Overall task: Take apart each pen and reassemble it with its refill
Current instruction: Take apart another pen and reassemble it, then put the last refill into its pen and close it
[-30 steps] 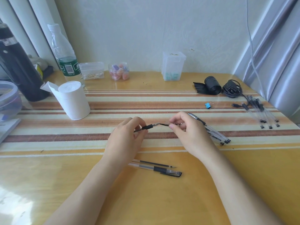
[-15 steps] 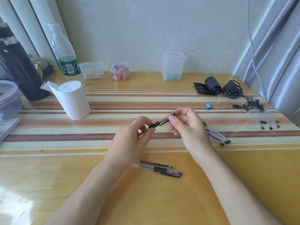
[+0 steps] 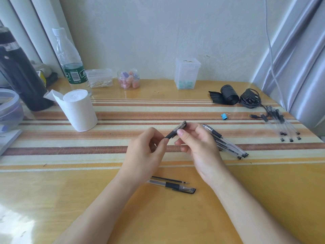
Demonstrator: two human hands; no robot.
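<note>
Both my hands hold one clear pen with a black grip (image 3: 173, 133) above the middle of the table, its capped end tilted up and away. My left hand (image 3: 146, 152) grips its lower barrel, most of which is hidden in the fist. My right hand (image 3: 197, 147) pinches the upper end near the cap. A capped pen (image 3: 173, 186) and a loose black refill (image 3: 169, 179) lie side by side on the table under my left wrist. A small pile of pens (image 3: 226, 143) lies just right of my right hand. Another group of pens (image 3: 281, 122) lies at the far right.
A white tissue roll (image 3: 77, 110) stands at the left, with a water bottle (image 3: 70, 60) and dark flask (image 3: 19, 74) behind it. Small clear containers (image 3: 187, 73) line the wall. A black roll (image 3: 228, 95), a coiled cable (image 3: 250, 98) and a blue binder clip (image 3: 224, 116) lie at the right.
The two separated pen parts have been brought together. The pen has swung from lying level to tilting up and away, and my hands have moved closer together.
</note>
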